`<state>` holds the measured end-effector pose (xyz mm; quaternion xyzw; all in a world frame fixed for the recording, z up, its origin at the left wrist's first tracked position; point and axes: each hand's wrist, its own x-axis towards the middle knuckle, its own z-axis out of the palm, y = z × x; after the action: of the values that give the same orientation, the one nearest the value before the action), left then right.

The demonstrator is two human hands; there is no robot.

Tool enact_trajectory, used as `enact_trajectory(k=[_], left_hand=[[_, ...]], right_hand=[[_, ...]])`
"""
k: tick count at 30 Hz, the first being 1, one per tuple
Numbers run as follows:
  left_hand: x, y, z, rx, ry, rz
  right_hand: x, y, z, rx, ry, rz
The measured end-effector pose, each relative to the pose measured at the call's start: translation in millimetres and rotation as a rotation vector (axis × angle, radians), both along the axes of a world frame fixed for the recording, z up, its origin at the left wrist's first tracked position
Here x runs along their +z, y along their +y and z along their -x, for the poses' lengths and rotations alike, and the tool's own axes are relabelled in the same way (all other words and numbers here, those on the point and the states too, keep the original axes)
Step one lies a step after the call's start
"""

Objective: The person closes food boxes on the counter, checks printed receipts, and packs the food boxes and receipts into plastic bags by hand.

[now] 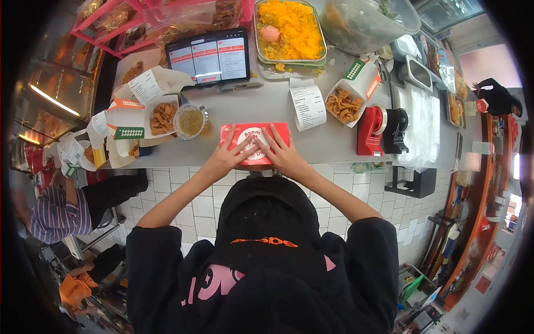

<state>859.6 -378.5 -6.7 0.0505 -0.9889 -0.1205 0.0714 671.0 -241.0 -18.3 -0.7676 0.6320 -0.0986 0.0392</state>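
Red cardboard box [249, 132] sits at the near edge of the counter [339, 147], left hand [225, 159] and right hand [285, 156] spread flat over its top, seemingly pressing evenly to keep it closed.

L hand [225, 159] & R hand [288, 159] spread atop red ctn [253, 129].

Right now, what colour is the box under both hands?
The box is mostly red with some white, best seen in the head view.
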Motion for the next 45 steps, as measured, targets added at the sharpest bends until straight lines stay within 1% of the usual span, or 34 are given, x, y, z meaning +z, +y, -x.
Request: enact_trajectory(k=[2, 4, 5, 7, 8, 10, 13, 17, 20, 22, 25, 26, 28, 29, 31, 32, 34, 35, 36, 37, 38, 39, 40, 41, 43, 44, 45], left_hand=[[2, -2, 0, -0.019, -0.007, 0.01], [4, -4, -1, -0.045, -0.114, 0.03], [4, -4, -1, -0.046, -0.116, 0.031], [4, -4, -1, -0.067, -0.21, 0.067], [2, -4, -2, -0.063, -0.211, 0.065], [-2, -5, -7, -0.09, -0.185, -0.107], [1, 0, -6, -0.066, -0.136, -0.184], [-8, -5, -6, -0.082, -0.055, -0.146], [-3, -9, -7, -0.112, -0.09, -0.17], [-3, -10, -7, -0.127, -0.109, -0.048], [-5, -15, -10, -0.142, -0.169, -0.018], [-6, -13, -11, -0.149, -0.17, -0.017], [0, -5, -10, -0.092, -0.162, -0.132], [2, -4, -9, -0.098, -0.162, -0.132], [5, -4, -9, -0.154, -0.124, -0.068], [-3, -4, -11, -0.158, -0.12, -0.07], [-15, -1, -8, -0.145, 0.078, -0.08], [-20, 3, -9, -0.112, 0.104, -0.104], [-21, 8, -8, -0.132, 0.124, -0.116], [-24, 12, -10, -0.069, 0.11, -0.12], [-27, 17, -10, 0.001, 0.093, -0.125], [-27, 21, -9, 0.026, 0.105, -0.143], [-25, 26, -5, 0.027, 0.114, -0.151], [-22, 29, -3, 0.054, 0.105, -0.144], [-19, 33, -1, 0.079, 0.096, -0.13], [-19, 35, 1, 0.088, 0.09, -0.128], [-19, 36, 2, 0.097, 0.085, -0.127]], right_hand=[[-1, 0, -2, -0.013, 0.008, -0.005], [-4, 1, -3, -0.025, 0.013, 0.008], [-5, 1, -3, -0.026, 0.011, 0.009], [-3, 2, -3, -0.029, 0.0, -0.027], [-1, 3, -2, -0.025, 0.0, -0.028], [3, 4, 0, 0.0, -0.208, -0.067], [8, 6, 4, 0.024, -0.227, -0.063], [-3, 7, 4, 0.009, -0.136, -0.027], [-4, 8, 2, -0.003, -0.15, 0.005], [-5, 8, 1, -0.018, -0.193, -0.006], [-10, 8, 0, -0.024, -0.152, 0.03], [-11, 9, 0, -0.03, -0.153, 0.031], [-8, 10, 1, -0.011, -0.212, 0.013], [-7, 10, 1, -0.017, -0.211, 0.013], [-4, 10, 1, -0.018, -0.198, -0.005], [-2, 10, 0, -0.023, -0.194, -0.007], [10, 14, 3, -0.034, -0.256, 0.017], [19, 21, 13, -0.053, -0.236, 0.01], [30, 30, 25, -0.178, -0.293, 0.073], [37, 40, 38, -0.298, -0.347, 0.136], [39, 61, 63, -0.489, -0.452, 0.326], [51, 81, 82, -0.76, -0.462, 0.462], [50, 101, 106, -0.996, -0.448, 0.576], [47, 123, 132, -1.2, -0.341, 0.612], [27, 155, 175, -1.264, -0.225, 0.341], [15, 155, 184, -1.266, -0.226, 0.346], [5, 154, 192, -1.267, -0.64, 0.304]])
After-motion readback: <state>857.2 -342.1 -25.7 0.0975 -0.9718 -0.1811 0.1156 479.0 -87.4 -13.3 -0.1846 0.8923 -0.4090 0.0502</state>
